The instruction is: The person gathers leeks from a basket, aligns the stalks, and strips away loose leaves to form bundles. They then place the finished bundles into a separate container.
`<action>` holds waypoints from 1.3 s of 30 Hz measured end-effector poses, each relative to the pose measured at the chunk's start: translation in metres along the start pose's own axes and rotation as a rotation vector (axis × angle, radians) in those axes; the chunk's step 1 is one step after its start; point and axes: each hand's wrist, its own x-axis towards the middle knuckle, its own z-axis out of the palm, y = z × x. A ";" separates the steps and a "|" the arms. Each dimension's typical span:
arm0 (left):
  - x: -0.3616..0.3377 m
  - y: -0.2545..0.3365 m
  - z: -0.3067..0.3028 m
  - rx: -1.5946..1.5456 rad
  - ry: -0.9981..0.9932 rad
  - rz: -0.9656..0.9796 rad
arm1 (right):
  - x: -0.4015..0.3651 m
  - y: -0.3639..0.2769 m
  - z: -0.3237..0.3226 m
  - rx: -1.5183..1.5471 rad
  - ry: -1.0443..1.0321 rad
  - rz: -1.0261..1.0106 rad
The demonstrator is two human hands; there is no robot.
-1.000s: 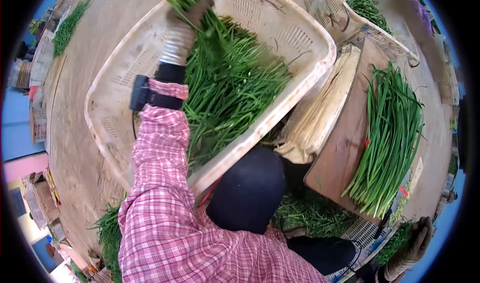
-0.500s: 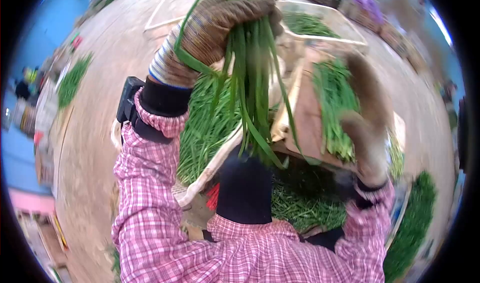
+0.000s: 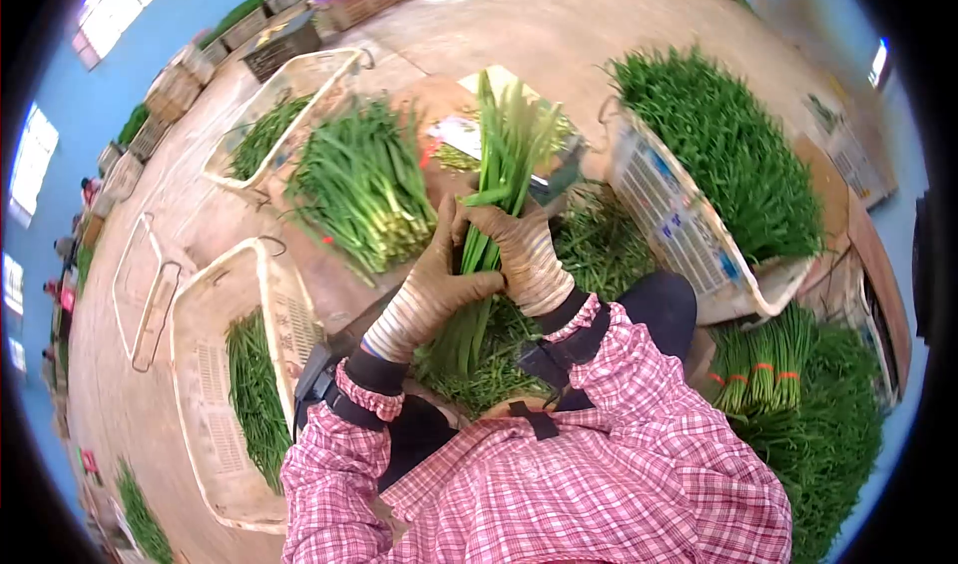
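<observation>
Left gloved hand (image 3: 434,289) and right gloved hand (image 3: 519,255) are now wrapped around the long green chive bunch (image 3: 509,145), brought over from the white plastic crate (image 3: 205,404).

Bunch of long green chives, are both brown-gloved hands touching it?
Touching. The head view shows the brown-gloved left hand and right hand both closed around the bunch of long green chives.
</observation>
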 end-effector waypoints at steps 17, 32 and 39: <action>-0.038 0.047 0.012 0.142 0.037 -0.622 | -0.053 -0.063 -0.108 -0.476 0.097 0.428; -0.083 0.049 0.006 0.302 -0.251 -0.770 | -0.033 -0.073 -0.095 -0.646 -0.384 0.395; -0.118 0.043 -0.006 1.032 -0.267 -0.440 | -0.025 -0.064 -0.132 -1.973 -0.368 0.305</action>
